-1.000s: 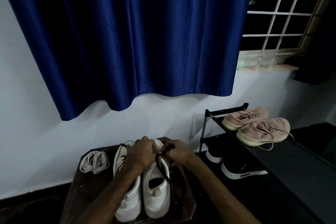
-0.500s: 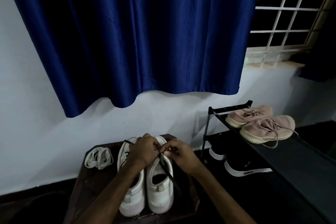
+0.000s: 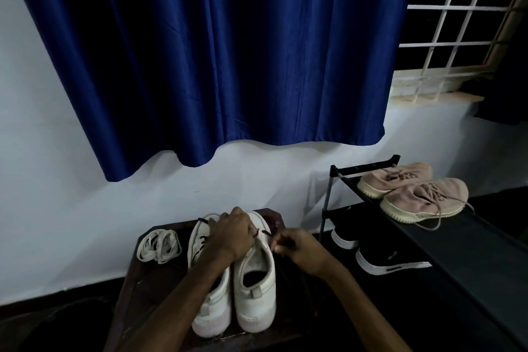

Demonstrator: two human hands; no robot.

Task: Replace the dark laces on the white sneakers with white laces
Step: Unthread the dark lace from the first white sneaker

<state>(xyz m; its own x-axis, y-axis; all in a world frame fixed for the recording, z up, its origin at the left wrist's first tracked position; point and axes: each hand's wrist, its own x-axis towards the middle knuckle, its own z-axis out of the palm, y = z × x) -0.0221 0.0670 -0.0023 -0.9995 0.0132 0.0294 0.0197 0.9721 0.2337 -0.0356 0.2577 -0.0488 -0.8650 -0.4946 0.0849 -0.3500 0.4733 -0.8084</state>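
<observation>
Closest, two white sneakers (image 3: 251, 314) stand side by side on a small dark wooden table (image 3: 134, 288), heels toward the camera. Both forearms reach in over them from below. The left hand (image 3: 231, 234) lies across the front of the right sneaker (image 3: 257, 274), fingers curled down over its lacing area and gripping it. It also hides much of the left sneaker (image 3: 213, 311), where a loop of dark lacing shows near the toe. The right hand (image 3: 300, 248) sits just beside the right sneaker's outer edge, its fingertips drawn together and pinching a dark lace (image 3: 265, 233). That lace spans the short gap between the two hands.

Left of the shoes, on the same table, the white laces (image 3: 158, 246) lie in a loose bundle. On the right stands a black shoe rack (image 3: 457, 251). A pair of pink sneakers (image 3: 423, 200) sits on its top shelf, and black sneakers (image 3: 391, 261) with white soles sit on the shelf below.

Behind everything runs a pale wall (image 3: 57, 151). A deep blue curtain (image 3: 228, 51) hangs over it, its hem well above the table. To its right a white window grille (image 3: 457, 8) shows against darkness outside.
</observation>
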